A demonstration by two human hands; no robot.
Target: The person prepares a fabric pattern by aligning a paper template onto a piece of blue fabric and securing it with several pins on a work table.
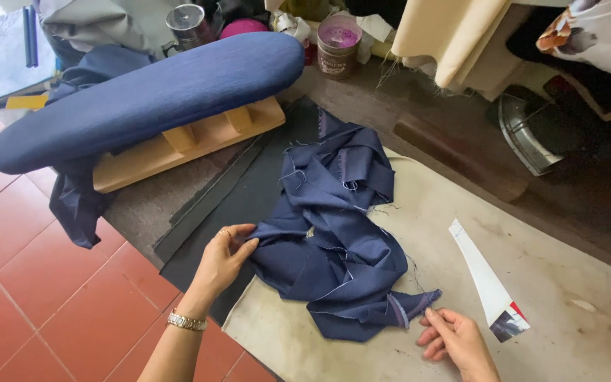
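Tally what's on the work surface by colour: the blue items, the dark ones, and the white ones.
Blue: 2, the crumpled cloth pinched by the left hand and right hand, and the padded board
Dark: 1, the fabric sheet
White: 1, the paper strip
Total: 4

My arms are bare, no sleeves. A gold metal-link watch (187,322) circles my left wrist, and a thin ring (225,232) sits on that hand (224,258).

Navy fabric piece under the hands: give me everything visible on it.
The navy fabric piece is a crumpled, folded woven cloth with frayed edges and loose threads. It lies partly on the pale work surface, partly on dark cloth. The left hand pinches its left edge; the right hand touches its lower corner.
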